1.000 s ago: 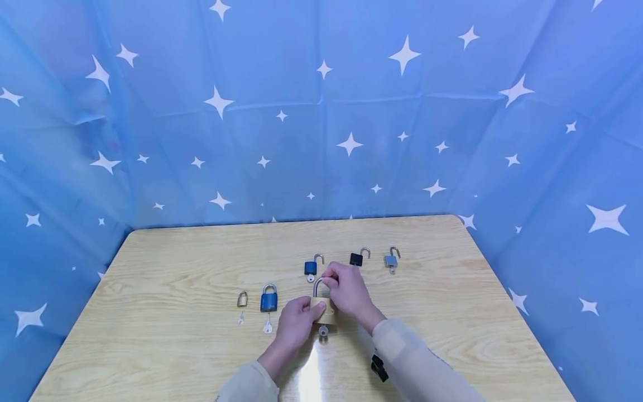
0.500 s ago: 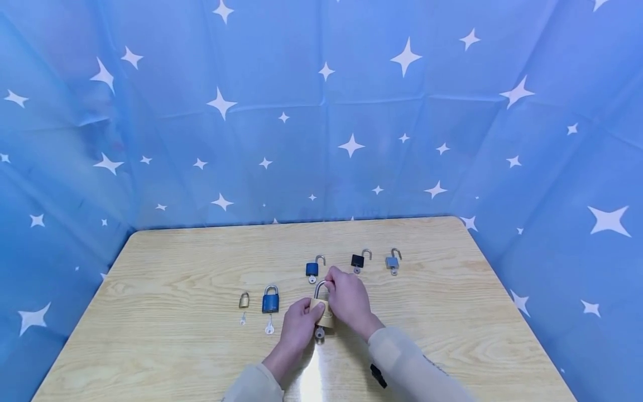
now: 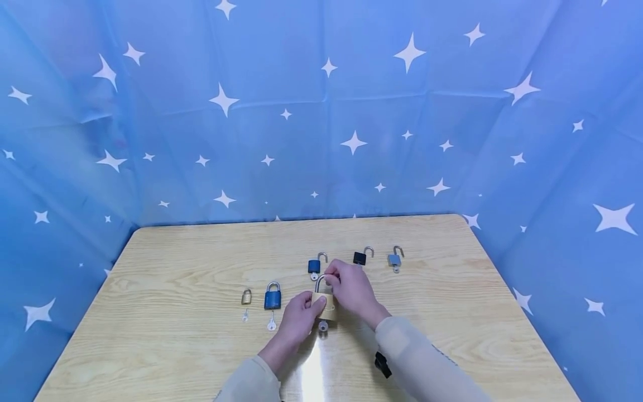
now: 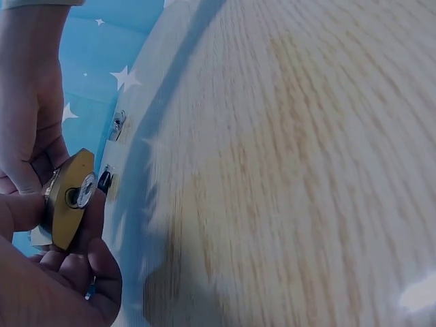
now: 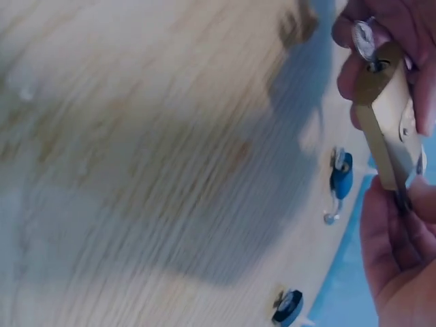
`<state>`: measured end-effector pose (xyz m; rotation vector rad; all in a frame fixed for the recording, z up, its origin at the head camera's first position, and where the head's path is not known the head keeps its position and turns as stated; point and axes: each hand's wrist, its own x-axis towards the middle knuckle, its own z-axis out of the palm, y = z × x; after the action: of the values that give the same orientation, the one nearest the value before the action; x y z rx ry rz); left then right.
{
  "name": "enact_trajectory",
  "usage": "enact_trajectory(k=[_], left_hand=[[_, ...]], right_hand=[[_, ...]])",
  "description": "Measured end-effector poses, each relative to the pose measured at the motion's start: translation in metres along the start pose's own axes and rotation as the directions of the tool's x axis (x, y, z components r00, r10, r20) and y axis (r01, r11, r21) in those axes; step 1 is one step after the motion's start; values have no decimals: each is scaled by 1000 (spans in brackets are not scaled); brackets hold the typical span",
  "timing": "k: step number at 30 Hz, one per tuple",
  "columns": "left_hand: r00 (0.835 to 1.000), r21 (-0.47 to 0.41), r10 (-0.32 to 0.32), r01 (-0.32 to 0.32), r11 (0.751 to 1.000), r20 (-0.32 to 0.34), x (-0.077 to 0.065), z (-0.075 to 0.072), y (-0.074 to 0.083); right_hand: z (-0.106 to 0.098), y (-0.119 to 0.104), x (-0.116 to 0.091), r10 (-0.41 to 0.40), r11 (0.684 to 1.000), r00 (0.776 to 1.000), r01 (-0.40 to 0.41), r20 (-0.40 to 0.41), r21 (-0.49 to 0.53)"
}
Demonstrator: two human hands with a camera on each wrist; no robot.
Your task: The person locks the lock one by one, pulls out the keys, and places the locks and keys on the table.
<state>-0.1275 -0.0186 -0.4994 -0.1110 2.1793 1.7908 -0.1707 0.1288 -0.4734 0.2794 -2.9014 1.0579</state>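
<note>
My left hand (image 3: 297, 319) grips the body of a large brass padlock (image 3: 330, 310) between thumb and fingers, above the table. A round-headed key (image 4: 86, 190) sits in the keyhole at the padlock's bottom. With thumb and fingertips, my right hand (image 3: 355, 289) pinches the top right of the steel shackle (image 3: 317, 283). Those fingers hide the shackle's right leg, so whether it is locked I cannot tell. In the right wrist view, the padlock body (image 5: 390, 126) lies between both hands.
Behind the hands lie a blue padlock (image 3: 313, 266), a black padlock (image 3: 359, 258) and a grey padlock (image 3: 394, 260), shackles open. Leftward are a small brass padlock (image 3: 246, 298) and a larger blue padlock (image 3: 273, 300), both closed, with loose keys (image 3: 272, 322) below.
The brass padlock tilts a little and then returns nearly upright, still held by both hands. The head view shifts slightly. The other padlocks stay where they are.
</note>
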Motion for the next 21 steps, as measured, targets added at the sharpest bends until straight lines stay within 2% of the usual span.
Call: enact_trajectory(k=[6, 12, 21], left_hand=[[1000, -17, 10, -9, 1000, 23, -1, -1, -2], [998, -40, 6, -3, 999, 68, 0, -2, -3], [999, -46, -13, 15, 999, 47, 0, -5, 0]], right_hand=[[-5, 2, -2, 29, 999, 998, -31, 50, 29], [-7, 6, -5, 18, 999, 998, -20, 52, 34], [-13, 18, -16, 75, 996, 997, -76, 36, 40]])
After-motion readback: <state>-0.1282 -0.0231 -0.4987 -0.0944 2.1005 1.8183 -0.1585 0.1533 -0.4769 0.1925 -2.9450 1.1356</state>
